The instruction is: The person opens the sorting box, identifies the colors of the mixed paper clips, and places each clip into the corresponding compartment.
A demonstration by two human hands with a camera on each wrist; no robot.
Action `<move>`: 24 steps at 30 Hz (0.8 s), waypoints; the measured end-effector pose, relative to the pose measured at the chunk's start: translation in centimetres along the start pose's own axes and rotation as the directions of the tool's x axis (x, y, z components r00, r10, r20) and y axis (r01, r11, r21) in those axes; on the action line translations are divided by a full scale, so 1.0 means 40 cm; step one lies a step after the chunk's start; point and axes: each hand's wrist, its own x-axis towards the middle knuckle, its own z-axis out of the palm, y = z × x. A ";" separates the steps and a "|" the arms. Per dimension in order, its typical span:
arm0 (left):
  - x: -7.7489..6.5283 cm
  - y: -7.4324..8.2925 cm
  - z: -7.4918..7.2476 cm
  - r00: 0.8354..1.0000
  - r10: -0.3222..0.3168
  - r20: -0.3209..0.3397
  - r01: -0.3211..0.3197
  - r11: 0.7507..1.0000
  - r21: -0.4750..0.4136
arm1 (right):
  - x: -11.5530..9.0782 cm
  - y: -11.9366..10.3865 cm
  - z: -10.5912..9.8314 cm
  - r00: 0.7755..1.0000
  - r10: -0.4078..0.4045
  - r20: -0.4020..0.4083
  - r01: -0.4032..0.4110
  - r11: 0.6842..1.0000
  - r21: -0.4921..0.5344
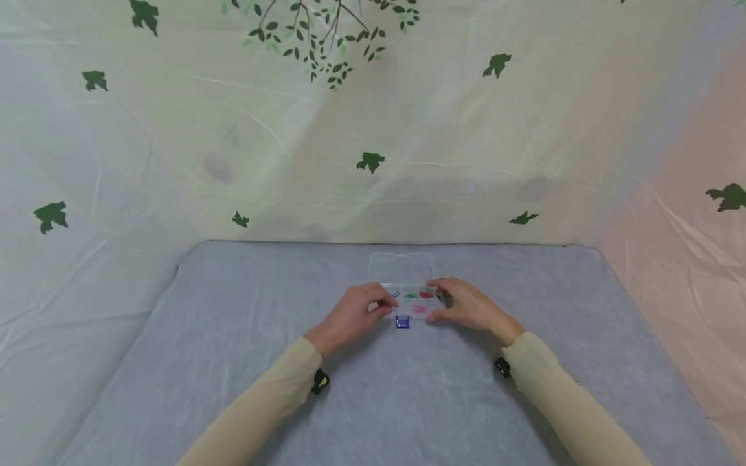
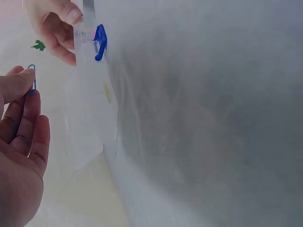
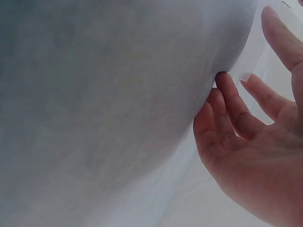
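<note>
A clear plastic compartment box lies on the table, its clear lid raised at the far side. A blue latch sits on its near edge. Green clips, red clips and pink clips lie in separate compartments. Over the box's left part, my left hand pinches a blue paper clip between thumb and fingertips. My right hand grips the right end of the box, thumb at the near edge and index finger at the far edge. Yellow clips show through the box wall.
A grey cloth covers the table, which ends at a pale curtain printed with green leaves. More of this fabric hangs at both sides. Small black devices sit at the left wrist and the right wrist.
</note>
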 end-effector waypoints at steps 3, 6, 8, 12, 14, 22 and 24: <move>0.015 -0.003 -0.005 1.000 -0.017 -0.005 0.017 1.000 -0.020 | 0.001 -0.001 -0.001 1.000 0.006 0.001 -0.006 1.000 0.004; 0.030 -0.004 -0.011 1.000 -0.026 -0.008 0.026 0.999 -0.033 | 0.002 -0.002 -0.003 1.000 0.005 0.002 -0.005 1.000 -0.001; 0.041 -0.005 -0.013 1.000 -0.027 -0.011 0.026 0.999 -0.037 | 0.003 -0.003 -0.005 1.000 0.004 0.004 -0.004 1.000 -0.002; 0.060 -0.006 -0.012 0.999 -0.033 -0.026 0.032 0.999 -0.033 | 0.003 -0.003 -0.006 1.000 0.003 0.009 -0.003 1.000 -0.003; 0.068 -0.007 -0.010 0.999 -0.046 -0.028 0.045 0.999 -0.029 | 0.002 -0.003 -0.006 1.000 0.004 0.009 -0.004 1.000 -0.002; 0.103 -0.019 -0.006 0.990 -0.140 -0.008 0.140 0.990 0.003 | 0.003 -0.002 -0.003 1.000 -0.001 0.006 0.001 1.000 -0.014; 0.109 -0.024 -0.005 0.987 -0.162 -0.002 0.162 0.987 0.013 | 0.003 -0.002 -0.003 1.000 0.002 0.007 -0.002 1.000 -0.014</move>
